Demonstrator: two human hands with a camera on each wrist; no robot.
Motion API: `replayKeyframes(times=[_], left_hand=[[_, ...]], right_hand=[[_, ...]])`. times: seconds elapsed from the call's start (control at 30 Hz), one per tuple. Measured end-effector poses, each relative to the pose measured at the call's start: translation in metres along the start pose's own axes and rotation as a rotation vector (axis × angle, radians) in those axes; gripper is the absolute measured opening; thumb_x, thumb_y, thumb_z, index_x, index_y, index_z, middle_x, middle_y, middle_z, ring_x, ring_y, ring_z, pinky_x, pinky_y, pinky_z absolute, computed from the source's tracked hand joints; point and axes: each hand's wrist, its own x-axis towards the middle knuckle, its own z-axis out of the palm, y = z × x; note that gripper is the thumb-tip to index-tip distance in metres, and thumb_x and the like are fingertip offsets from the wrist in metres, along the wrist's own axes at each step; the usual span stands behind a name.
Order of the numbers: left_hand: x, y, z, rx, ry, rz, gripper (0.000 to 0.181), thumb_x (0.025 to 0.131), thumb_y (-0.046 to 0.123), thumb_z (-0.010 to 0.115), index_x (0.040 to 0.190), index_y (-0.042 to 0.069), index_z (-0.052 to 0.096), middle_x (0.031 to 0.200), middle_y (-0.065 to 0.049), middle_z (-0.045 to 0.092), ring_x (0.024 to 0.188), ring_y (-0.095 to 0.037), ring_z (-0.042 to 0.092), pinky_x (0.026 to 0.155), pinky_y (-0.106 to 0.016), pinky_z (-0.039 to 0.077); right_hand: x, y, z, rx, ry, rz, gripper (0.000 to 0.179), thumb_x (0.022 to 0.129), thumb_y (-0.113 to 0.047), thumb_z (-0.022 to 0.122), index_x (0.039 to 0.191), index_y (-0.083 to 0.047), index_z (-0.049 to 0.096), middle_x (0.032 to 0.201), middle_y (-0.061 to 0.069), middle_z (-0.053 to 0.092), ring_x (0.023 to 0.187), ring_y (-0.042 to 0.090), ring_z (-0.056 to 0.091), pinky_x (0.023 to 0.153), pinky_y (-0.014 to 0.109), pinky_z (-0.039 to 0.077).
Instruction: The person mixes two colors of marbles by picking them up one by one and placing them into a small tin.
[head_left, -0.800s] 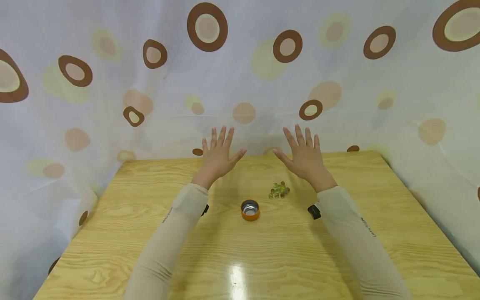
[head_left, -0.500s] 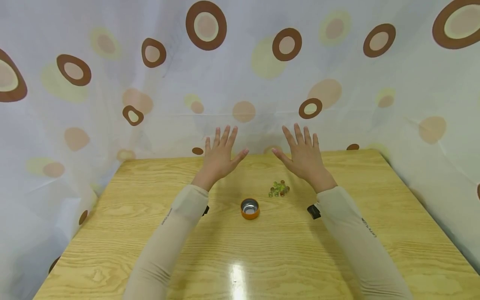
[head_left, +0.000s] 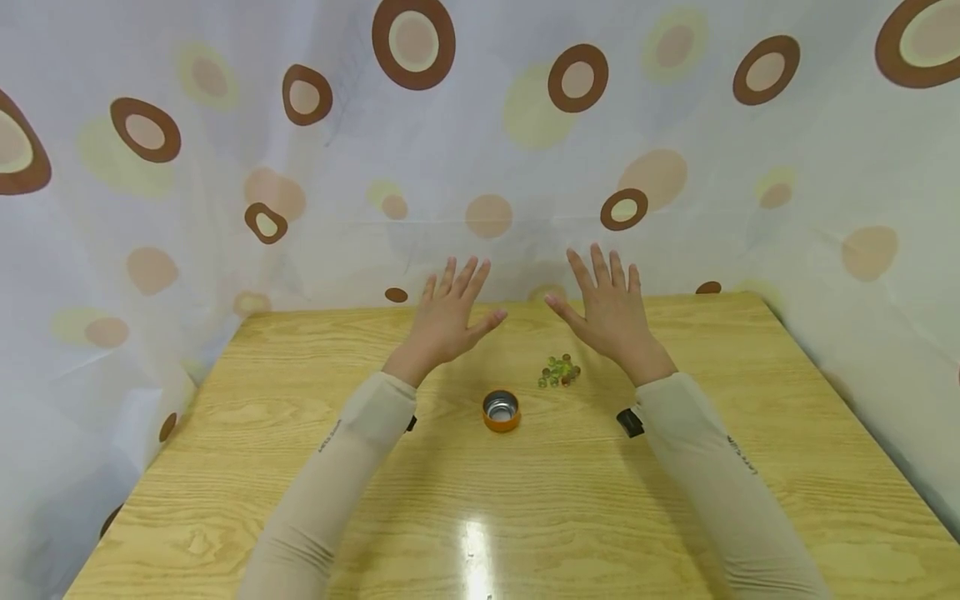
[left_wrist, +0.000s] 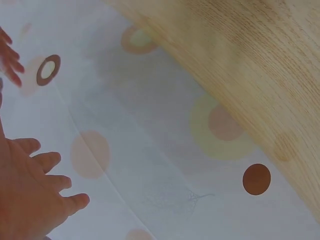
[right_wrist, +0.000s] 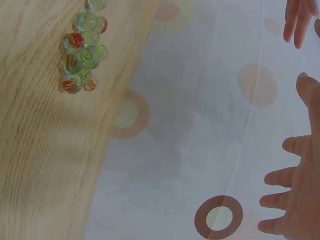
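My left hand (head_left: 442,323) is held over the back of the table with fingers spread, holding nothing. Opposite it, my right hand (head_left: 611,321) is likewise spread and holds nothing. Between the forearms stands a small round bowl (head_left: 501,423), orange outside and shiny metal inside. A cluster of glass marbles (head_left: 560,372) lies just behind and right of the bowl, nearest to my right hand. In the right wrist view the marbles (right_wrist: 86,55) are clear and greenish, some with red swirls. The left wrist view shows my left hand (left_wrist: 35,195) with its fingers apart.
The wooden table (head_left: 300,483) ends at the back against a white curtain (head_left: 480,125) with brown and beige spots. The curtain also runs along both sides. A dark wrist camera (head_left: 630,422) sits under the right cuff.
My left hand has shifted a little to the right and turned inward. The right hand stays nearly where it was. Bowl and marbles keep their places; the head view tilts slightly.
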Motion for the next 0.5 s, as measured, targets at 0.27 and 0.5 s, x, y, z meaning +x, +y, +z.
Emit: replayKeyframes(times=[0.27,0.5], left_hand=[[-0.006,0.003,0.002,-0.034,-0.045,0.08,0.075,0.097,0.059,0.039,0.156,0.024,0.01,0.16,-0.004,0.013,0.147,-0.03,0.001,0.115,-0.053,0.004],[-0.011,0.005,0.004,-0.124,-0.098,0.136,0.074,0.096,0.058,0.044,0.155,0.024,0.016,0.158,-0.004,0.024,0.145,-0.031,0.016,0.113,-0.054,0.013]], right_hand=[[-0.004,0.0,0.001,0.01,-0.016,-0.001,0.076,0.097,-0.059,0.039,0.156,-0.017,0.013,0.158,0.021,0.008,0.142,0.047,0.002,0.11,0.063,-0.001],[-0.008,0.001,0.001,-0.005,-0.024,-0.012,0.074,0.098,-0.058,0.038,0.155,-0.016,0.017,0.157,0.023,0.012,0.141,0.049,0.009,0.109,0.065,0.005]])
